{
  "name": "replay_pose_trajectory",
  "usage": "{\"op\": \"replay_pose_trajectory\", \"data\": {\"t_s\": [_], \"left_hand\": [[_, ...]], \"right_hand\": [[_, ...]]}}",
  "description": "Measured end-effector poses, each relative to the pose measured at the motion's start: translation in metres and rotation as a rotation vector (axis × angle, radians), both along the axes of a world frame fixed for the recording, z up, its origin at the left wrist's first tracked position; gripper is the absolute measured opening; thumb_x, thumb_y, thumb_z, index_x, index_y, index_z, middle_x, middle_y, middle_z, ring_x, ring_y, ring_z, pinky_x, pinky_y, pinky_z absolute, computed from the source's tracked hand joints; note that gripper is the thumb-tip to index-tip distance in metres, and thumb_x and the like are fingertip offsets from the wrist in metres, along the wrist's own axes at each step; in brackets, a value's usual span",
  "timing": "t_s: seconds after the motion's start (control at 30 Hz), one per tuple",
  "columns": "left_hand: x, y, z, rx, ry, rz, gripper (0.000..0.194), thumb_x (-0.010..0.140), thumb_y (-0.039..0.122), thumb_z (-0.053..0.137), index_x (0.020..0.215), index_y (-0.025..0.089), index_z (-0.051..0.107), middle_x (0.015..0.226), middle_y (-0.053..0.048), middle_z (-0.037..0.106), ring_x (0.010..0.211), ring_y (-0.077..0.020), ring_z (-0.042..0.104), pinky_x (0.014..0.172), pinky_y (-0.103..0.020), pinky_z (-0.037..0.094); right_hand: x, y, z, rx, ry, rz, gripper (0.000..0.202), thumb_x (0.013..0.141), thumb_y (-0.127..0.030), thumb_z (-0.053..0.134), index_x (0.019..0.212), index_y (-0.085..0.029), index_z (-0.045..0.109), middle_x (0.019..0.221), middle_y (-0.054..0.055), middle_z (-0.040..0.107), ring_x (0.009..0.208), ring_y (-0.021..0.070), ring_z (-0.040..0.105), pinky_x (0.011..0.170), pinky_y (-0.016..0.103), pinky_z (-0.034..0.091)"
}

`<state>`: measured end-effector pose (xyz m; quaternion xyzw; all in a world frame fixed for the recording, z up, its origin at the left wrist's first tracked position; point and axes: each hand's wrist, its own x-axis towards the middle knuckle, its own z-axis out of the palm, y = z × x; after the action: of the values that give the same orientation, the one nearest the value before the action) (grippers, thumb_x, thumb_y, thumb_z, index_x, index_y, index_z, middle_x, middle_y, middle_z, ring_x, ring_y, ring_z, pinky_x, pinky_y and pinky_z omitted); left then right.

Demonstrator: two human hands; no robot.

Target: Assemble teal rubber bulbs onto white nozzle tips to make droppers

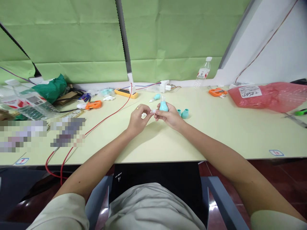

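My right hand is wrapped round a small teal squeeze bulb with a clear top, held upright above the table. A little white piece is pinched between the fingertips of my left hand; my right thumb and fingers meet it from the other side. Its exact kind is too small to make out. Just beyond my hands lies another teal bulb with a pointed clear tip. To the right of my right hand stand two teal pieces, the nearer one a hollow bulb with its mouth up.
At left are water bottles, a green bag, an orange-handled tool and a red cable. A yellow meter lies at the back. On the right are a bottle, an orange tool and a red plastic bag.
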<state>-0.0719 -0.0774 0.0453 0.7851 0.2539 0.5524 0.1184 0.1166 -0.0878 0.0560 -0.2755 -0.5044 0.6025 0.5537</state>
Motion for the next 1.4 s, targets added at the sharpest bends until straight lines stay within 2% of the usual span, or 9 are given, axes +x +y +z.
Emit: {"op": "replay_pose_trajectory", "data": {"t_s": [0.27,0.57,0.73,0.83,0.93,1.03,1.13,1.27,1.4], "left_hand": [[0.0,0.0,-0.001,-0.085,-0.033,-0.053,0.013,0.093,0.028,0.069,0.101,0.021,0.06,0.096,-0.004,0.065,0.088,-0.0155,0.066,0.085,-0.034,0.058],[-0.006,0.006,0.003,-0.075,-0.082,-0.019,0.006,0.092,0.023,0.067,0.096,0.021,0.071,0.1,-0.006,0.068,0.095,-0.0163,0.068,0.084,-0.032,0.06],[-0.006,0.016,0.022,-0.066,-0.063,0.024,0.012,0.091,0.02,0.065,0.092,0.022,0.077,0.106,-0.007,0.072,0.101,-0.0181,0.069,0.084,-0.033,0.06],[0.008,0.031,0.037,-0.074,0.013,-0.01,0.016,0.088,0.015,0.063,0.085,0.021,0.077,0.1,-0.006,0.073,0.094,-0.0174,0.069,0.079,-0.032,0.059],[0.025,0.044,0.043,-0.161,0.069,-0.025,0.018,0.084,0.009,0.061,0.085,0.019,0.076,0.095,-0.005,0.073,0.086,-0.016,0.068,0.076,-0.031,0.058],[0.032,0.042,0.033,-0.277,0.1,0.059,0.019,0.082,0.007,0.058,0.085,0.017,0.073,0.089,-0.004,0.071,0.077,-0.0147,0.066,0.075,-0.031,0.056],[0.03,0.02,0.009,-0.274,0.161,0.187,0.017,0.084,0.009,0.054,0.09,0.017,0.068,0.089,-0.004,0.069,0.076,-0.0154,0.064,0.075,-0.032,0.054],[0.03,-0.01,-0.023,-0.276,0.437,0.142,0.017,0.087,0.014,0.057,0.103,0.017,0.061,0.103,-0.008,0.065,0.082,-0.0176,0.064,0.079,-0.035,0.054],[0.033,-0.003,-0.034,-0.352,0.523,0.216,0.024,0.089,0.015,0.055,0.112,0.015,0.06,0.113,-0.013,0.062,0.088,-0.0214,0.064,0.086,-0.04,0.054]], "right_hand": [[0.002,-0.001,0.003,0.005,-0.013,0.024,0.05,0.067,-0.031,0.091,0.1,-0.02,0.055,0.074,-0.001,0.069,0.069,0.0177,0.068,0.062,0.032,0.056],[0.024,0.006,0.022,0.109,-0.005,-0.134,0.049,0.066,-0.034,0.092,0.097,-0.022,0.056,0.075,-0.004,0.063,0.069,0.016,0.066,0.06,0.031,0.056],[0.039,0.01,0.035,0.161,0.018,-0.22,0.047,0.065,-0.032,0.091,0.094,-0.024,0.055,0.073,-0.004,0.062,0.067,0.015,0.064,0.057,0.03,0.055],[0.048,0.015,0.038,0.191,0.033,-0.272,0.047,0.064,-0.031,0.09,0.094,-0.024,0.054,0.071,-0.005,0.062,0.066,0.0146,0.062,0.057,0.03,0.054],[0.054,0.02,0.038,0.194,0.032,-0.329,0.047,0.064,-0.032,0.089,0.094,-0.025,0.053,0.074,-0.004,0.062,0.066,0.0141,0.061,0.057,0.03,0.054],[0.057,0.023,0.036,0.171,0.007,-0.357,0.047,0.064,-0.032,0.088,0.094,-0.025,0.053,0.076,-0.003,0.062,0.067,0.0145,0.06,0.057,0.03,0.054],[0.057,0.023,0.034,0.154,-0.011,-0.361,0.047,0.065,-0.033,0.089,0.093,-0.026,0.052,0.076,-0.003,0.061,0.067,0.015,0.059,0.057,0.031,0.053],[0.055,0.023,0.033,0.147,-0.019,-0.36,0.047,0.066,-0.032,0.089,0.093,-0.026,0.051,0.076,-0.003,0.06,0.066,0.0147,0.059,0.057,0.031,0.052],[0.054,0.023,0.031,0.157,-0.035,-0.36,0.046,0.066,-0.032,0.089,0.093,-0.026,0.052,0.076,-0.003,0.06,0.066,0.015,0.059,0.056,0.031,0.053]]}}
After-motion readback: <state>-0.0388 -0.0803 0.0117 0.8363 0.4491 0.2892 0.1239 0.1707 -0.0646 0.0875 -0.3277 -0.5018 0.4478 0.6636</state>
